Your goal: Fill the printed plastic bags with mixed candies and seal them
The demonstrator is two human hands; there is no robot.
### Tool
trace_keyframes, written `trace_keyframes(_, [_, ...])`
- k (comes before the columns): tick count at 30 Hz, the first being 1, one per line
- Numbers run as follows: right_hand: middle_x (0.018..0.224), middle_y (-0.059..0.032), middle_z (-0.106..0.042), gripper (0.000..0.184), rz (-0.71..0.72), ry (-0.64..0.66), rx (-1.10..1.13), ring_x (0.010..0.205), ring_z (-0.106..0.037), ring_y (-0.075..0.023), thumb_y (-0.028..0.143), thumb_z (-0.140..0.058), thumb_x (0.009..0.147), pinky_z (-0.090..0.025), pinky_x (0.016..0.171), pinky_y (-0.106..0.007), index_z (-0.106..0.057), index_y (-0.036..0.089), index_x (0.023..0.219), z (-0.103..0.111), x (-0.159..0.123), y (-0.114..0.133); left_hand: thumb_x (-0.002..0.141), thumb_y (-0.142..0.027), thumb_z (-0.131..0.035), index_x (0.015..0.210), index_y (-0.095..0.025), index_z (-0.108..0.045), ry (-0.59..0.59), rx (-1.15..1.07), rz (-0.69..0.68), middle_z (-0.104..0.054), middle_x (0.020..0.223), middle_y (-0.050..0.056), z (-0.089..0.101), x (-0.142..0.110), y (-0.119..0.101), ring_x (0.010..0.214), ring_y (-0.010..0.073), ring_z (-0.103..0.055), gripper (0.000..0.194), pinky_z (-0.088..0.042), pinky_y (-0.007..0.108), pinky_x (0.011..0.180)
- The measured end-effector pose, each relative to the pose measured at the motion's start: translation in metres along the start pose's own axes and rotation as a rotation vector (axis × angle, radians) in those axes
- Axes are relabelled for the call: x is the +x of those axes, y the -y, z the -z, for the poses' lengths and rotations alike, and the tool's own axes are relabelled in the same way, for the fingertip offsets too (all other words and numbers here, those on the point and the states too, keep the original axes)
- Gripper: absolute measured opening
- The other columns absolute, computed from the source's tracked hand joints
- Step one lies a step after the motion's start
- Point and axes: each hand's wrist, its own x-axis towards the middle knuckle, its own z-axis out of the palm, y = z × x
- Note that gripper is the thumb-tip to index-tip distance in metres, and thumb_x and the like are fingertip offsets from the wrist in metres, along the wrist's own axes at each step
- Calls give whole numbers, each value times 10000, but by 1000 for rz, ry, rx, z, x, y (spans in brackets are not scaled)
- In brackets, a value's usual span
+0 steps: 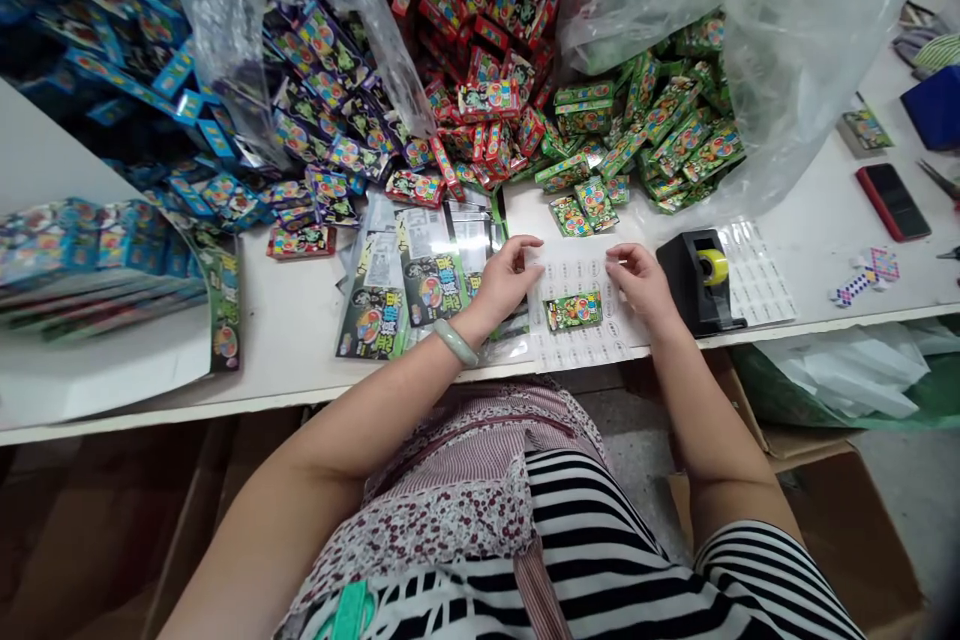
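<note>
A sheet of oval stickers (559, 350) lies at the front edge of the table, between my hands. On it rests a small green printed box (574, 311). My left hand (512, 278) is at the sheet's upper left corner, thumb and forefinger apart with nothing visible between them. Over the sheet's right side, my right hand (637, 282) has its thumb and fingertips drawn together; anything they pinch is too small to make out. Flat printed green-and-black packaging sheets (431, 290) in clear plastic lie left of my left hand.
A black tape dispenser (694, 285) stands right of my right hand, beside another sticker sheet (754, 270). Heaps of green boxes (675, 135), red boxes (487, 100), purple boxes (330, 90) and blue boxes (127, 0) fill the back. A phone (892, 202) lies at right.
</note>
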Motion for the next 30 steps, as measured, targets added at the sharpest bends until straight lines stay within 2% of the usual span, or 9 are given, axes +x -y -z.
trace_keyframes(5, [778, 12, -607, 389, -88, 30, 91, 697, -543, -136, 445, -749, 615, -454, 656, -284, -660, 223, 922, 6, 0, 3, 758, -113, -660, 907, -165, -690, 1, -39, 61, -646, 810, -11, -3, 0, 3, 689, 112, -525, 161, -425, 234, 669])
trace_keyframes(9, [759, 10, -617, 416, -88, 38, 87, 702, -554, -141, 429, -780, 586, -478, 687, -307, -699, 211, 930, 9, -2, 2, 742, -129, -698, 1007, -155, -697, 21, -15, 75, -689, 892, 18, -4, 3, 8, 748, 129, -578, 266, -470, 256, 724])
trace_keyframes(12, [742, 10, -629, 424, -65, 21, 27, 686, -550, -144, 424, -793, 584, -483, 694, -320, -726, 203, 940, 11, -3, -1, 726, -122, -720, 1014, -163, -698, 25, 82, 38, -696, 913, 21, -6, 3, 10, 764, 139, -586, 292, -488, 277, 760])
trace_keyframes(17, [779, -19, -678, 334, -31, 28, -106, 707, -582, -167, 445, -754, 657, -501, 741, -359, -750, 205, 889, 13, -6, -2, 798, -153, -680, 818, -178, -687, -14, 279, -70, -633, 870, 26, -6, -2, 6, 846, 174, -592, 33, -500, 326, 838])
trace_keyframes(21, [952, -56, -681, 305, 39, 0, -109, 839, -625, -188, 466, -783, 654, -520, 778, -351, -726, 210, 809, 17, -8, 0, 765, -148, -717, 753, -185, -661, 2, 363, -200, -610, 1085, 60, -2, -5, -1, 1106, 226, -567, 68, -443, 394, 1028])
trace_keyframes(23, [955, -53, -673, 336, 23, 14, -62, 846, -622, -184, 494, -795, 648, -519, 752, -330, -701, 212, 804, 17, -9, 1, 789, -153, -676, 777, -184, -642, 76, 297, -171, -631, 1030, 46, -2, -3, -1, 1037, 206, -589, 48, -469, 365, 970])
trace_keyframes(26, [749, 0, -626, 384, -102, 73, 37, 674, -562, -143, 526, -802, 636, -481, 633, -291, -648, 218, 806, 15, -9, 2, 809, -176, -617, 828, -184, -617, 156, 182, -23, -620, 804, -4, -3, 2, 3, 785, 154, -571, 21, -483, 285, 776])
trace_keyframes(30, [641, 43, -560, 414, -158, 64, 83, 569, -479, -102, 491, -840, 564, -413, 545, -253, -594, 219, 756, 11, -6, 2, 773, -172, -630, 846, -181, -620, 154, 178, 41, -640, 812, -7, -7, 6, 5, 767, 141, -551, 74, -455, 265, 750])
